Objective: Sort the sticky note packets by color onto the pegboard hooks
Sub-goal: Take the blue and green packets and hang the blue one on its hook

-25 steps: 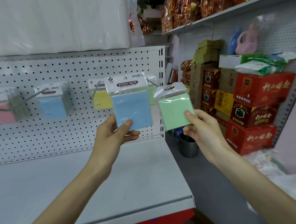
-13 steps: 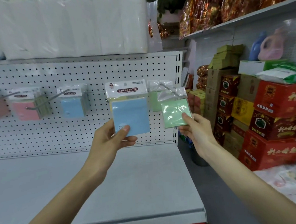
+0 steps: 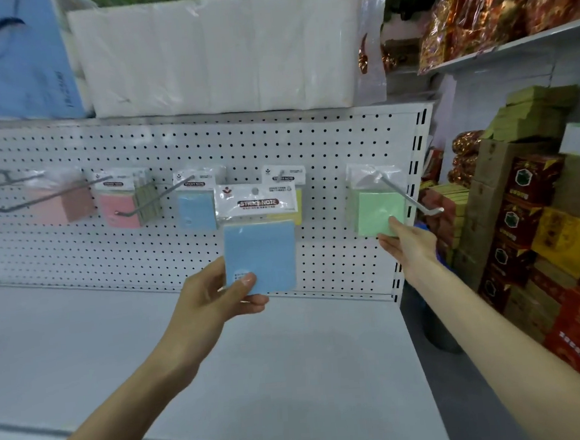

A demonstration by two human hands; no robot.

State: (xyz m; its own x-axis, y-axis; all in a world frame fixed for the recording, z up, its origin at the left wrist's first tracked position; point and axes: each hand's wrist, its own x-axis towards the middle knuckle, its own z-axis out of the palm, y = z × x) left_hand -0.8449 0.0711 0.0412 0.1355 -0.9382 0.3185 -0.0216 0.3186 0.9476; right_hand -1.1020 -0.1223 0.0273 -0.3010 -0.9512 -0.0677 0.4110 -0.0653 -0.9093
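Note:
My left hand [image 3: 215,297] pinches the lower corner of a blue sticky note packet [image 3: 260,253], held upright in front of the white pegboard [image 3: 310,142]. My right hand [image 3: 408,242] holds the bottom edge of a green packet [image 3: 375,210] that hangs on the rightmost hook [image 3: 407,194]. On the other hooks hang pink packets [image 3: 117,206], a blue packet [image 3: 195,211] and a yellow packet [image 3: 296,202], the last partly hidden behind the packet in my left hand.
A grey shelf [image 3: 292,374] runs below the pegboard. Wrapped white tissue packs [image 3: 221,49] sit on top. Red and brown cartons [image 3: 536,223] are stacked to the right, and a dark metal bin [image 3: 437,333] stands on the floor beside the shelf end.
My right hand has moved the green packet forward onto the rightmost hook. My left hand still holds the blue packet, and the view has shifted nearer the pegboard.

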